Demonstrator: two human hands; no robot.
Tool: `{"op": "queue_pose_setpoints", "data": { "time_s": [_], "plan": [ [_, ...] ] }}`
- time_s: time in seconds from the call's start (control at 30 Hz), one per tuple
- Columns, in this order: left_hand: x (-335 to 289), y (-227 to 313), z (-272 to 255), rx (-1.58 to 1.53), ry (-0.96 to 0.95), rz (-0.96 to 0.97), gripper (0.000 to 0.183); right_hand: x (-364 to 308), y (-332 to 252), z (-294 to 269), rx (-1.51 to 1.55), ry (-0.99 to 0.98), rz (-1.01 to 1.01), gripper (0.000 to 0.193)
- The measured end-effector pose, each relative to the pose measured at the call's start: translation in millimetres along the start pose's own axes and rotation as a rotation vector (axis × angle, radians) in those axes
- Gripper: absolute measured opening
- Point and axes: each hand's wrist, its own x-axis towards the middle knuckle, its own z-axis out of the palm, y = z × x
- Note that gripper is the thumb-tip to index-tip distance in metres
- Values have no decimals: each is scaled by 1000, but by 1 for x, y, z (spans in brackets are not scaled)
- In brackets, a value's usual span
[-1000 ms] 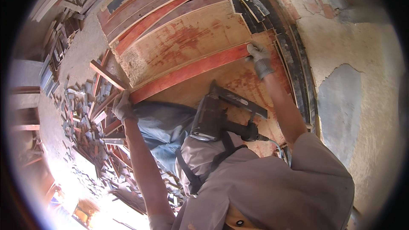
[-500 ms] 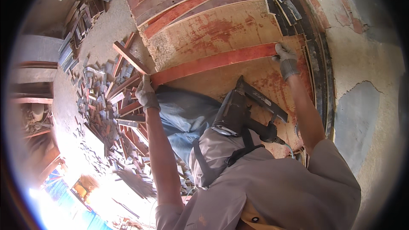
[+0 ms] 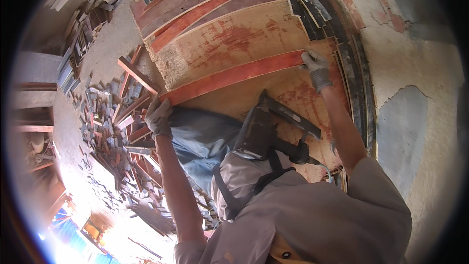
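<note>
My left hand (image 3: 157, 115) and right hand (image 3: 315, 64), both gloved, each close their grip on an end of the red plank (image 3: 234, 74). Its long axis slants up rightward across the plywood sheet (image 3: 229, 39), beside a plastered wall (image 3: 415, 68).

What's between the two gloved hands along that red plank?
In the head view, only bare red plank runs from the left hand to the right hand; nothing sits on that stretch.
</note>
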Motion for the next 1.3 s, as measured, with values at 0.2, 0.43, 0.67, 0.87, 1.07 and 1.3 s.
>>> {"op": "queue_pose_setpoints", "data": {
  "time_s": [0.2,0.43,0.67,0.87,1.07,1.3],
  "plan": [
    [5,-5,-1,74,54,4,50,-1,0,4,-72,43,0,26],
    [9,-18,-2,-107,51,93,45,-5,7,6,-65,79,-26,27],
    [3,-11,0,12,54,70,46,-10,11,6,-27,114,11,28],
    [-1,-4,3,67,93,63,44,-14,8,10,3,154,36,27],
    [-6,4,11,87,115,58,38,-11,8,10,-12,142,32,27],
    [-13,7,18,72,137,52,40,-3,10,2,-112,75,-21,17]
  ]
}}
